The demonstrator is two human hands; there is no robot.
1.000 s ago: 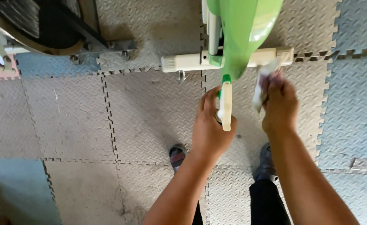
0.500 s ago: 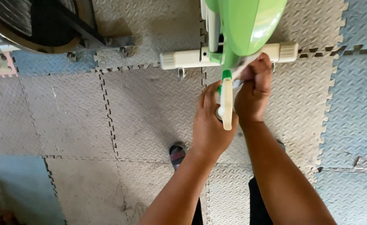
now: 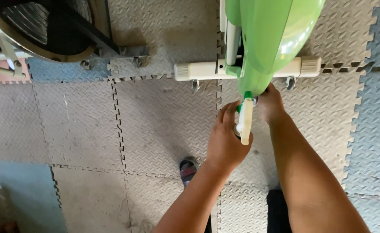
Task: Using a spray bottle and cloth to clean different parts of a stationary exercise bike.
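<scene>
A light green machine body point(image 3: 272, 39) stands over a white cross bar point(image 3: 198, 70) on the floor mats. A white lever with a green collar point(image 3: 245, 123) sticks out from the body's lower tip. My left hand point(image 3: 226, 140) is wrapped around this lever from the left. My right hand point(image 3: 270, 105) is pressed against the underside of the green tip, just right of the lever. Its fingers are tucked under the shell, and the pale cloth it held is hidden there.
Grey and blue interlocking foam mats point(image 3: 155, 121) cover the floor. A dark round wheel in a metal frame point(image 3: 39, 26) stands at the top left. My sandalled foot point(image 3: 189, 169) is below the hands.
My right hand, holding a pale cloth, moved left from the cross bar's end and in under the green tip. The left hand kept its grip on the lever. The view shifted slightly.
</scene>
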